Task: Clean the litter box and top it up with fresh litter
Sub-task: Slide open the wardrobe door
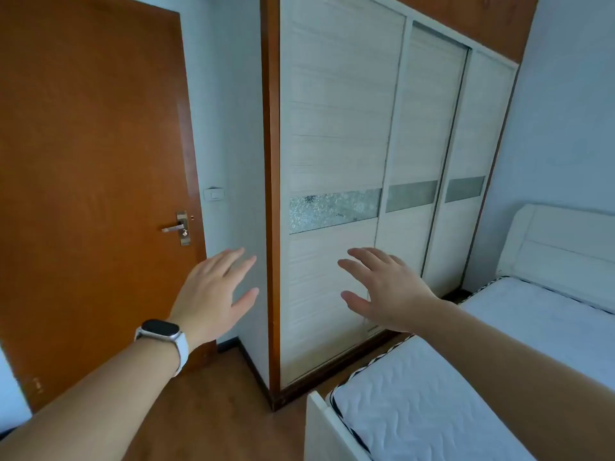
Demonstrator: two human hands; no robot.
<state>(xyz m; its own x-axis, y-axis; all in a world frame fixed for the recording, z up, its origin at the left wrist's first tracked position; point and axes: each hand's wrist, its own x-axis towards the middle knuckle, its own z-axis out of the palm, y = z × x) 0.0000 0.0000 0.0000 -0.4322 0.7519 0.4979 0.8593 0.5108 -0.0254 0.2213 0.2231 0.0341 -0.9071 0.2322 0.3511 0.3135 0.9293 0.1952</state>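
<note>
Your left hand point(213, 291), fingers spread, holds nothing, just left of the white ribbed sliding-door wardrobe point(332, 128). Your right hand point(387, 291), equally spread and empty, is before its panel. Litter box position: cannot tell.

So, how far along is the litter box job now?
Nothing looks done: no litter box or litter is in view. The left hand and right hand are open and empty, held out before the door and wardrobe. Every step is left.
</note>
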